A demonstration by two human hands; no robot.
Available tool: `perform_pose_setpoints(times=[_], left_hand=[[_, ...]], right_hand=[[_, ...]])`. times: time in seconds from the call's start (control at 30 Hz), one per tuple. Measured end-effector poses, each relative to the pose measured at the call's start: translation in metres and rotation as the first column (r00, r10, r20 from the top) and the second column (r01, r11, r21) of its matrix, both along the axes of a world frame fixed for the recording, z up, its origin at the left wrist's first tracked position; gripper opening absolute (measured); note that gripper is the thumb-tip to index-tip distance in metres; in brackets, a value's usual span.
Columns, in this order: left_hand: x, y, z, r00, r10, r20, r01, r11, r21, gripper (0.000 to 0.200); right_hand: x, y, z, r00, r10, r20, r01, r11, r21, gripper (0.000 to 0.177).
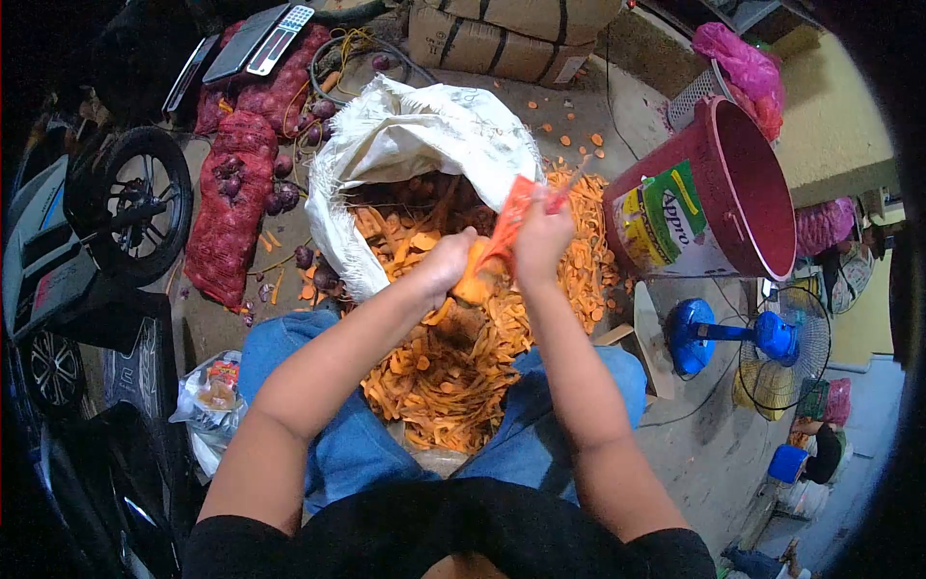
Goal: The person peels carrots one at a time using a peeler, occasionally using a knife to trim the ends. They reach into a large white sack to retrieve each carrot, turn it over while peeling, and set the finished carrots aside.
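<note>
My left hand [449,262] is closed on one end of an orange carrot [475,284]. A red-orange tool [509,224], probably a peeler, lies against the carrot, with my right hand [543,239] wrapped round it. Its exact shape is blurred. Both hands are above a large heap of orange peelings and slices [453,386] between my knees. Just beyond them, a white woven sack [434,125] gapes open, with more orange pieces in its mouth.
A tall dark-red bucket [627,217] leans at the right, near a blue fan [691,336]. Red net bags of onions [231,207], a scale [253,43] and a motorcycle wheel [143,206] are at the left. Taped cardboard boxes [492,43] stand behind the sack.
</note>
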State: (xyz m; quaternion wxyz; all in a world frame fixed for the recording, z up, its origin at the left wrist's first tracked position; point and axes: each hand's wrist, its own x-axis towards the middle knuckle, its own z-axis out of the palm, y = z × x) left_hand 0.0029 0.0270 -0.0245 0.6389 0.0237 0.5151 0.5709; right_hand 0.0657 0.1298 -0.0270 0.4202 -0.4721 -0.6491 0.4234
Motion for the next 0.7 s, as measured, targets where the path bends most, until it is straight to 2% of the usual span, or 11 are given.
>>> perform_pose_setpoints(times=[0.07, 0.1, 0.23, 0.3, 0.37, 0.43, 0.47, 0.5, 0.53, 0.6, 0.7], left_hand=[[0.010, -0.005, 0.019, 0.966, -0.249, -0.070, 0.251, 0.968, 0.019, 0.042], [0.021, -0.007, 0.032, 0.975, -0.208, -0.076, 0.210, 0.977, 0.025, 0.039], [0.015, -0.009, 0.024, 0.970, -0.243, -0.023, 0.243, 0.970, 0.021, 0.037], [0.002, -0.006, 0.016, 0.999, -0.035, -0.018, 0.035, 0.999, -0.016, 0.037], [-0.006, -0.005, 0.009, 0.999, 0.011, 0.050, -0.014, 0.999, 0.052, 0.037], [-0.012, -0.007, 0.010, 0.982, 0.043, 0.181, -0.068, 0.989, 0.134, 0.034], [-0.014, -0.009, 0.011, 0.983, 0.042, 0.180, -0.066, 0.989, 0.133, 0.034], [-0.016, -0.010, 0.012, 1.000, 0.011, -0.011, -0.009, 0.985, 0.170, 0.035], [-0.018, -0.010, 0.012, 0.979, -0.017, -0.202, 0.058, 0.978, 0.199, 0.040], [-0.026, -0.011, 0.020, 0.957, -0.025, -0.291, 0.090, 0.973, 0.211, 0.053], [-0.036, -0.013, 0.020, 0.897, 0.046, -0.440, 0.040, 0.982, 0.185, 0.054]], right_hand=[[0.005, 0.034, 0.000, 0.974, -0.228, 0.005, 0.228, 0.974, -0.016, 0.024], [0.011, 0.044, 0.011, 0.946, -0.316, 0.076, 0.319, 0.947, -0.032, 0.024], [0.018, 0.046, 0.030, 0.971, -0.239, -0.032, 0.239, 0.971, 0.012, 0.023], [0.012, 0.031, 0.038, 0.977, -0.176, -0.121, 0.177, 0.984, 0.004, 0.023], [0.009, 0.024, 0.041, 0.962, -0.066, -0.264, 0.069, 0.998, 0.002, 0.023], [0.009, 0.020, 0.050, 0.966, -0.085, -0.244, 0.069, 0.995, -0.072, 0.023], [0.010, 0.019, 0.054, 0.969, -0.108, -0.222, 0.076, 0.986, -0.145, 0.024], [0.010, 0.023, 0.052, 0.968, -0.113, -0.224, 0.082, 0.986, -0.144, 0.024], [0.012, 0.032, 0.048, 0.990, -0.023, -0.136, 0.011, 0.996, -0.088, 0.022], [0.019, 0.039, 0.038, 0.998, 0.054, -0.037, -0.055, 0.998, -0.040, 0.021], [0.020, 0.034, 0.029, 0.826, 0.374, 0.422, -0.401, 0.916, -0.027, 0.016]])
